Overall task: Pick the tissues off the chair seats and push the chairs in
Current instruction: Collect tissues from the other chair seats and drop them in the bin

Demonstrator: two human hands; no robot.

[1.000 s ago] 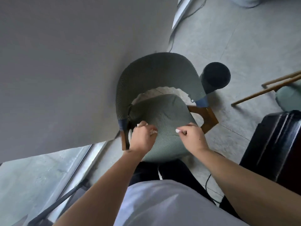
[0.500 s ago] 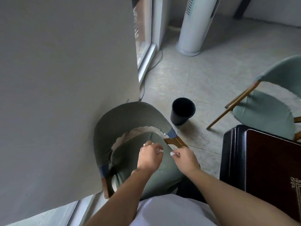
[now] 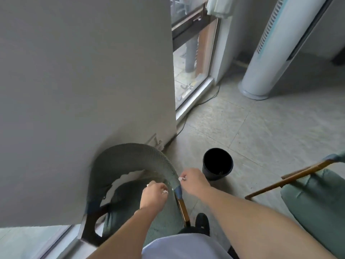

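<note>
Risk comes mostly from the green chair (image 3: 130,165) at 7 o'clock: it stands hard against the grey wall (image 3: 84,71), turned away from any table in view, so pushing it in means dragging it round past the black bin (image 3: 217,163) at 4 o'clock, which its leg could tip. A second green chair (image 3: 315,199) waits at 3 o'clock, its seat bare as far as I can see. Smaller hazard: each hand pinches only a scrap. The left hand (image 3: 154,194) curls round a tissue bit (image 3: 165,192) over the seat; the right hand (image 3: 194,181) nips another tissue scrap (image 3: 182,178) beside the backrest, short of the bin, and either could flutter to the floor. Against the earlier frames, both hands have lifted off the seat and the right has swung toward the bin.
</note>
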